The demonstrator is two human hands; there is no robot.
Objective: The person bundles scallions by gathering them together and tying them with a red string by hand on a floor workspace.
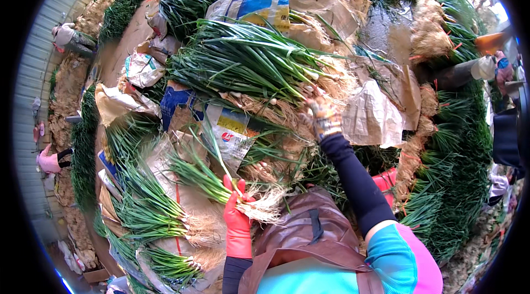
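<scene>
My left hand, in a red rubber glove, is closed around a small bunch of green onions. Their pale, stringy roots spill out to the right of the glove and the leaves point up and left. Reaching forward, my right hand wears a patterned glove below a dark sleeve. It touches the root end of a large heap of green onions, whose leaves fan out to the left. Blur and roots obscure its fingertips, so I cannot tell whether it grips any stalk.
Sorted bundles of green onions lie at the lower left on sacking. Printed sacks are spread beneath the heap. Long rows of onions stand at the right. Other people work along the left wall and at the far right.
</scene>
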